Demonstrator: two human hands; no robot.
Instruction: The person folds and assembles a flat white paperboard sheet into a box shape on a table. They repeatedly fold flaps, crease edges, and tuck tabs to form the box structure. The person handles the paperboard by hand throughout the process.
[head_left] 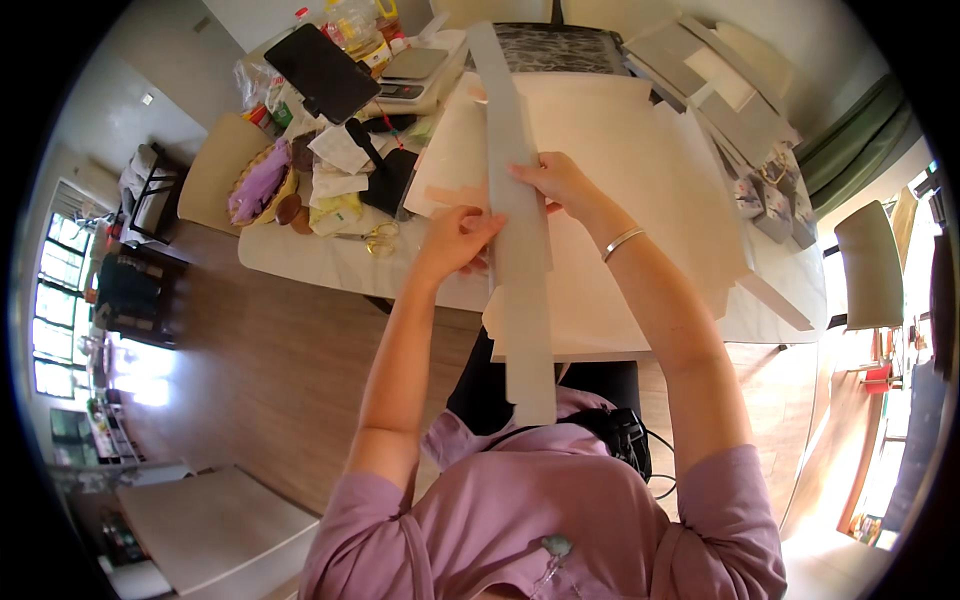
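A long, narrow grey strip of card or stiff paper [530,330] runs from the far side of the table toward my lap, raised over the tabletop. My right hand [560,182] grips its right edge, thumb on top and fingers underneath. At the left edge, slightly nearer to me, my left hand [460,240] pinches the strip with curled fingers. Beneath it spreads a large cream sheet [620,230], folded or cut along its edges. A smaller pale sheet with pinkish strips [455,150] lies left of the grey strip.
Yellow-handled scissors [382,238] lie near the table's left edge. Behind them are a black brush-like tool [388,180], a basket with purple cloth [262,190], a phone on a holder [320,72] and a scale [415,65]. Grey card pieces [700,75] and small boxes [775,215] occupy the right.
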